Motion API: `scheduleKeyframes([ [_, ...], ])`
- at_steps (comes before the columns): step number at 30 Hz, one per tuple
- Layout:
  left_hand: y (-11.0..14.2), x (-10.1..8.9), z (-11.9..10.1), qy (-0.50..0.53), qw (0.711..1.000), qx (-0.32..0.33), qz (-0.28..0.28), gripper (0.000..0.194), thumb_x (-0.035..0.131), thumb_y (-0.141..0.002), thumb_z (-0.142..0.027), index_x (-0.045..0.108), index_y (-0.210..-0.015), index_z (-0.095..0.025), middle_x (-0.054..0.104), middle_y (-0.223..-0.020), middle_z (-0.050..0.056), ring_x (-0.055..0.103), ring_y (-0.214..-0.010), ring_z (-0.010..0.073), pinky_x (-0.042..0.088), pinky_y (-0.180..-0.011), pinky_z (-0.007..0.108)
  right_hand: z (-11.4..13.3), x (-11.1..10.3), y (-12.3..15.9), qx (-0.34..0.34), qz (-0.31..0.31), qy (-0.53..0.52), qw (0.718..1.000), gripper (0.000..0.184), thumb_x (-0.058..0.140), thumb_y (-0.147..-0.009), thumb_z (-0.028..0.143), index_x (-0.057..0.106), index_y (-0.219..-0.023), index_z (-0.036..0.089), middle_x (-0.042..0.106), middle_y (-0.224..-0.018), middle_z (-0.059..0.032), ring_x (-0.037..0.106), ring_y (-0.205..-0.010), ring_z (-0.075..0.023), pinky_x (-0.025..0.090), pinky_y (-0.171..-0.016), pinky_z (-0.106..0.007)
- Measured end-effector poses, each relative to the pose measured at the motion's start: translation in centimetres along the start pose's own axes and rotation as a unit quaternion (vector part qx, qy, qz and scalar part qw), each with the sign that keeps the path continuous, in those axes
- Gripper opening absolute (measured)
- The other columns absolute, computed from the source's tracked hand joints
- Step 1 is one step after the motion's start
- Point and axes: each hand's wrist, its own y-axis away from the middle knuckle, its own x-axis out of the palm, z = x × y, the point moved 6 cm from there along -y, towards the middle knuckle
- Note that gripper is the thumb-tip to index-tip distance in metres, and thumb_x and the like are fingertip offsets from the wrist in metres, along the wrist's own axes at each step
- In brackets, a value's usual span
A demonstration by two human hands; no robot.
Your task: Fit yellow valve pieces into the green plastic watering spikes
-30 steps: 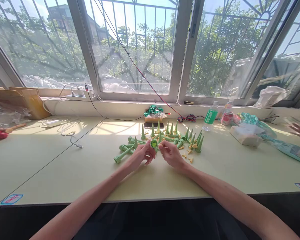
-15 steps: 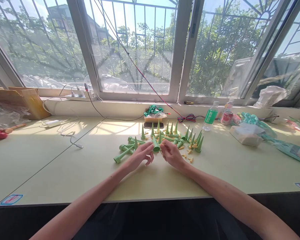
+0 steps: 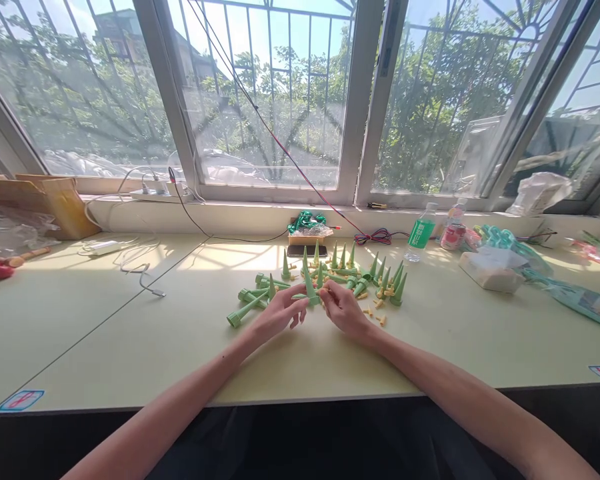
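Observation:
My left hand (image 3: 281, 314) grips a green plastic watering spike (image 3: 311, 288) by its sides, point up and wide end down. My right hand (image 3: 347, 311) is closed in a pinch against the spike's right side. A bit of a small yellow valve (image 3: 322, 291) shows at its fingertips, most of it hidden. Behind both hands several green spikes (image 3: 399, 291) stand upright. More spikes (image 3: 243, 312) lie on their sides to the left. Loose yellow valves (image 3: 381, 320) are scattered just right of my right hand.
A phone (image 3: 306, 251) lies behind the spikes, before a small box of green material (image 3: 310, 223). At the back right stand a water bottle (image 3: 421, 233), a can (image 3: 452, 236) and a tissue pack (image 3: 493, 270). Cables (image 3: 143, 270) and a cardboard box (image 3: 70, 207) are on the left.
The spike in my left hand has tipped upright; its open end faced me before and now points down. My right hand has stayed at its side.

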Motion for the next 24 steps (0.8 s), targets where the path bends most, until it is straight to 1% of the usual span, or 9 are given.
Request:
scheduleKeyframes([
  [3,0.0,-0.1,0.2,-0.022,1.000,0.015,-0.014,0.048,0.057,-0.091,-0.043,0.058,-0.132,-0.019,0.060,-0.074,0.004,0.051,-0.056,0.0122,0.041,-0.045,0.021,0.0,0.0,-0.1,-0.002,0.002,0.003,1.000,0.034,0.041,-0.099,0.044,0.037,-0.073,0.022,0.037,-0.053,0.0059,0.036,-0.047,-0.0113,0.027,-0.047,-0.024],
  [8,0.1,0.0,-0.8,-0.062,0.997,0.035,-0.027,0.046,0.058,-0.091,-0.037,0.059,-0.131,-0.015,0.055,-0.066,0.001,0.051,-0.057,0.0121,0.041,-0.046,0.019,0.2,0.0,-0.1,-0.002,0.006,0.005,1.000,0.034,0.042,-0.098,0.042,0.036,-0.071,0.022,0.037,-0.052,0.0059,0.035,-0.047,-0.0111,0.026,-0.048,-0.025],
  [10,0.1,0.2,-1.1,-0.081,0.995,0.046,-0.026,0.043,0.057,-0.091,-0.035,0.059,-0.130,-0.016,0.058,-0.076,0.003,0.052,-0.060,0.0113,0.043,-0.048,0.020,0.3,-0.1,-0.2,-0.001,0.009,0.005,1.000,0.034,0.042,-0.098,0.041,0.036,-0.070,0.022,0.037,-0.052,0.0059,0.035,-0.047,-0.0110,0.026,-0.048,-0.025],
  [12,0.1,0.2,-1.2,-0.101,0.993,0.057,-0.025,0.041,0.056,-0.092,-0.033,0.059,-0.130,-0.019,0.059,-0.093,0.006,0.054,-0.063,0.0103,0.046,-0.051,0.020,0.4,-0.1,-0.2,0.001,0.011,0.006,1.000,0.034,0.042,-0.097,0.040,0.037,-0.070,0.022,0.037,-0.051,0.0059,0.034,-0.047,-0.0111,0.026,-0.049,-0.025],
  [14,0.1,0.2,-1.0,-0.125,0.989,0.068,-0.027,0.040,0.055,-0.092,-0.032,0.058,-0.130,-0.021,0.056,-0.106,0.008,0.055,-0.066,0.0097,0.048,-0.053,0.021,0.5,-0.1,-0.2,0.003,0.012,0.009,1.000,0.034,0.042,-0.097,0.040,0.037,-0.069,0.022,0.038,-0.050,0.0058,0.035,-0.047,-0.0112,0.026,-0.049,-0.026],
  [15,0.1,0.2,-0.8,-0.138,0.987,0.073,-0.029,0.039,0.054,-0.092,-0.031,0.058,-0.130,-0.022,0.054,-0.108,0.008,0.056,-0.067,0.0096,0.048,-0.053,0.020,0.5,-0.1,-0.2,0.004,0.012,0.010,1.000,0.034,0.042,-0.097,0.040,0.037,-0.068,0.022,0.038,-0.050,0.0057,0.035,-0.047,-0.0112,0.026,-0.049,-0.026],
  [20,0.3,0.2,-0.8,-0.208,0.971,0.112,-0.045,0.034,0.052,-0.092,-0.026,0.060,-0.126,-0.022,0.051,-0.102,0.006,0.054,-0.064,0.0080,0.045,-0.049,0.017,0.3,-0.1,-0.3,0.014,0.010,0.015,1.000,0.036,0.042,-0.097,0.040,0.037,-0.066,0.022,0.038,-0.049,0.0056,0.035,-0.046,-0.0110,0.026,-0.050,-0.026],
  [24,0.2,0.1,-0.8,-0.247,0.959,0.122,-0.071,0.026,0.052,-0.092,-0.026,0.061,-0.115,-0.020,0.052,-0.101,0.006,0.054,-0.064,0.0081,0.045,-0.048,0.017,0.1,-0.1,-0.3,0.021,-0.002,0.015,1.000,0.035,0.043,-0.097,0.040,0.037,-0.067,0.022,0.038,-0.050,0.0058,0.035,-0.047,-0.0109,0.026,-0.049,-0.025],
])
